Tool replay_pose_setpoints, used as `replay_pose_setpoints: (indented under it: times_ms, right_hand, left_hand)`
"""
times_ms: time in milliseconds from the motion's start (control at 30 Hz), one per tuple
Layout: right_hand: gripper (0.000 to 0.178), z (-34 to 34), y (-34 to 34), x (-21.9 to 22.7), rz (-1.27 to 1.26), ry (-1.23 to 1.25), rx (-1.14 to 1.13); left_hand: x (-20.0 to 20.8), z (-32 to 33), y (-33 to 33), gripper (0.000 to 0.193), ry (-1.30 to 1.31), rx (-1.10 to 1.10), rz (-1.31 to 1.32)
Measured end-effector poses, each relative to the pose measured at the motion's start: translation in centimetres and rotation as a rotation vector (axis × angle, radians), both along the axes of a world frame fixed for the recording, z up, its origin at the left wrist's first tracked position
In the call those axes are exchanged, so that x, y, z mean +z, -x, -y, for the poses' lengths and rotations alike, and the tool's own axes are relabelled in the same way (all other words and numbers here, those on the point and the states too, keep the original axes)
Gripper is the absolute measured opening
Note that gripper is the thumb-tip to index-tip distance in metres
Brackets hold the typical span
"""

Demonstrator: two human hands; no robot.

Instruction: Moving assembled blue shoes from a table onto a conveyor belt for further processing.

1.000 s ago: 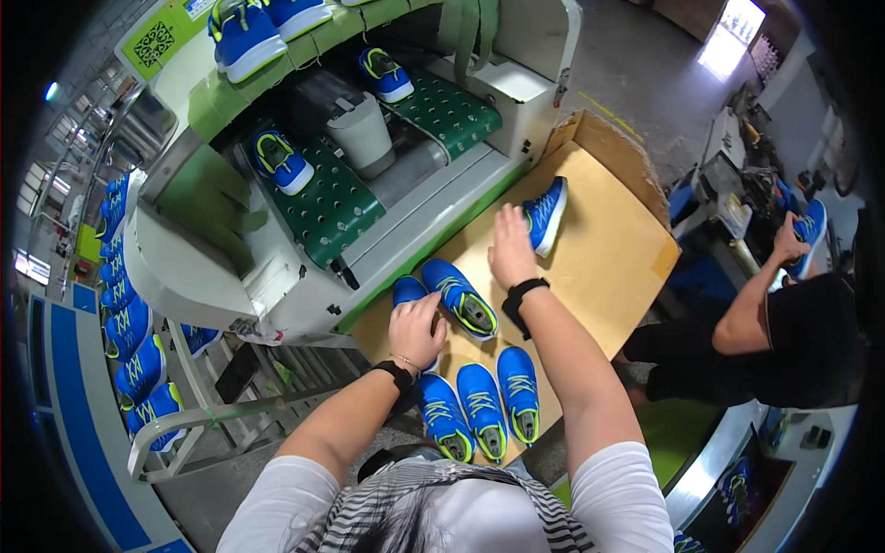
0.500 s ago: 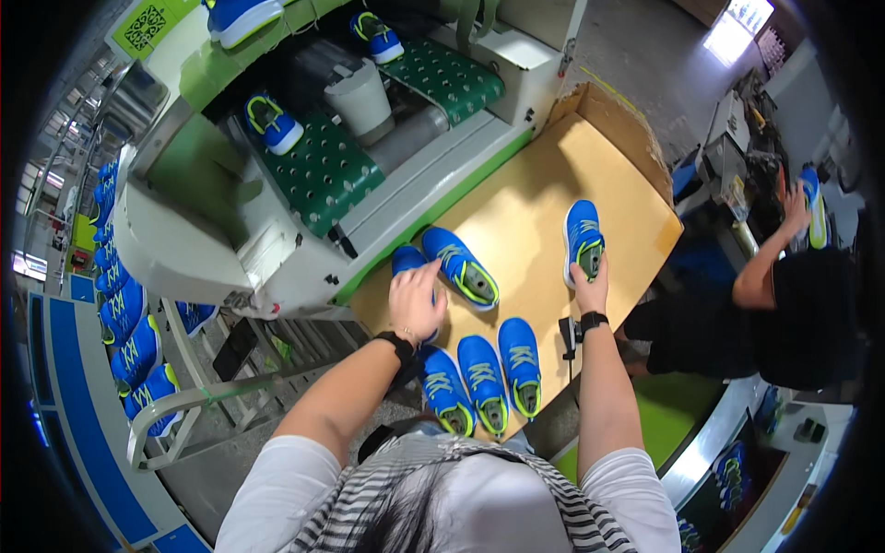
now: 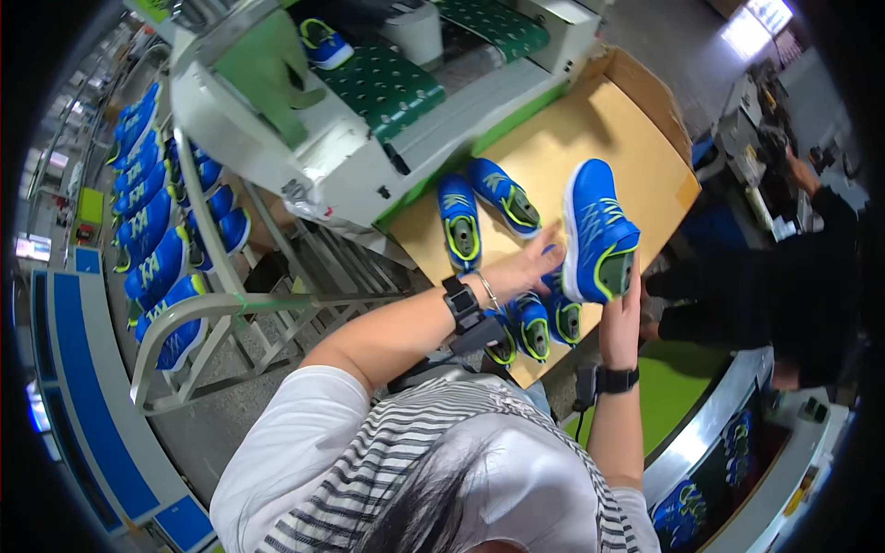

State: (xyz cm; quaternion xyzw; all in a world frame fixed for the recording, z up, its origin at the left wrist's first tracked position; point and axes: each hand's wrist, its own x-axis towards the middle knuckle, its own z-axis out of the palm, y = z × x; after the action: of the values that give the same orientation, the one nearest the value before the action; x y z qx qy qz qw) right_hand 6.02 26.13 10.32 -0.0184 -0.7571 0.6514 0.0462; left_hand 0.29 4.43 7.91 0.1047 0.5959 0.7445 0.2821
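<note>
right hand (image 3: 619, 309) clamped on a blue shoe (image 3: 597, 230), now lifted off the cardboard-topped table (image 3: 553, 147) it touched a moment ago | left hand (image 3: 521, 269) open, fingers apart, moved from the pair of shoes (image 3: 479, 207) beyond it toward the lifted shoe | three shoes (image 3: 535, 323) just below both hands | judged: shoe picked up for handling

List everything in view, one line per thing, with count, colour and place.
raised shoe: one, blue with lime trim, held above the table
flat shoes: two, blue, side by side on the table
near-edge shoes: about three, blue, partly hidden
cardboard table: one, tan, centre
conveyor shoe: one, blue, on green belt
rack shoes: many, blue, left
co-worker: one, dark clothes, right
left hand: open, reaching over near-edge shoes
right hand: fingers grip the raised shoe
</note>
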Motion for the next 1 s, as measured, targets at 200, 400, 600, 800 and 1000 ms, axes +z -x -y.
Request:
replay_pose_setpoints:
  times_ms: [200,400,600,800,1000]
  right_hand:
    - [0.082,-1.4,-4.0,-8.2,0.173,-0.341,-0.042]
    - [0.069,0.3,-6.9,-11.4,0.240,-0.349,-0.060]
    - [0.053,-2.7,0.3,-7.3,0.168,-0.215,-0.097]
    - [0.053,3.6,17.9,8.2,-0.336,-0.071,0.053]
    - [0.076,13.3,40.1,6.9,-0.515,-0.484,0.044]
  left_hand:
    - [6.4,4.0,2.9,0.085,-0.784,0.138,0.419]
    - [6.0,13.7,11.3,0.078,-0.927,0.743,0.290]
    - [4.1,13.9,12.1,0.071,-0.960,0.902,0.312]
    - [1.5,10.6,8.6,0.073,-0.436,0.615,0.155]
    - [-2.8,4.7,7.1,0.072,1.130,0.292,-0.772]
